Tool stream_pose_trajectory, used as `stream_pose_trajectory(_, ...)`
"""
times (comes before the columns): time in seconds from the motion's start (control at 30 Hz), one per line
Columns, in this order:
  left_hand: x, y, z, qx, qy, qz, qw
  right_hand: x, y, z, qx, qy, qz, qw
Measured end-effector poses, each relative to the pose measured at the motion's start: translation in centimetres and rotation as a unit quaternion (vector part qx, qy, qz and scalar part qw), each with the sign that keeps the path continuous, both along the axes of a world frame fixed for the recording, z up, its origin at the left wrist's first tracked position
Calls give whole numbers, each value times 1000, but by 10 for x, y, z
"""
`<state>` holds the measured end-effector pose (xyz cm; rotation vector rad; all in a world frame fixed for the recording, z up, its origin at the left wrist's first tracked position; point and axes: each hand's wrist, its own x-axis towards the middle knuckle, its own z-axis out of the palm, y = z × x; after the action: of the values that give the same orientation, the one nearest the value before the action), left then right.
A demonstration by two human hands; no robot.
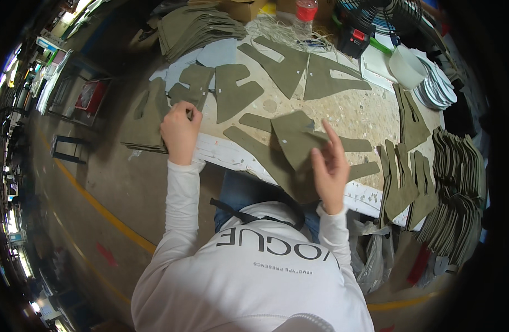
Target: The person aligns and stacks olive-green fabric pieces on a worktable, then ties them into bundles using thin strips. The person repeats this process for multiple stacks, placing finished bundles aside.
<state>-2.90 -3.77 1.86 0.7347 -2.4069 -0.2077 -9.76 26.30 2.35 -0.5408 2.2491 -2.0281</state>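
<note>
My left hand is closed in a pinch at the table's left edge, over olive-green cut fabric pieces. Whatever its fingertips hold, if anything, is too small to make out. My right hand has its index finger and thumb apart. It hovers by a folded olive fabric panel near the front edge, which has a small pale sticker on it. This panel lies across long forked fabric pieces. Farther back, two more forked pieces lie flat, each with a small pale sticker.
A fabric stack sits at the back left, and thick piles hang over the right edge. At the back are loose strings, a bottle, a black fan and a white bowl. A low stool stands left on the floor.
</note>
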Motion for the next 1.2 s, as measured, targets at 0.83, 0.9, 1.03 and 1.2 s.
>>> stream_pose_trajectory(0.83, -8, 144, -13, 64, -20, -463, 884, 34, 72, -41, 43, -76, -130, 988)
stream_pose_trajectory(0.9, -7, 140, -24, 68, 11, -449, 891, 33, 74, -43, 56, -51, -126, 989)
stream_pose_trajectory(1.03, -3, 124, -22, 68, 17, -430, 900, 34, 73, -36, -14, -138, -101, 985)
stream_pose_trajectory(1.2, 23, 137, -10, 59, -15, -449, 891, 52, 66, -35, -23, -138, -91, 986)
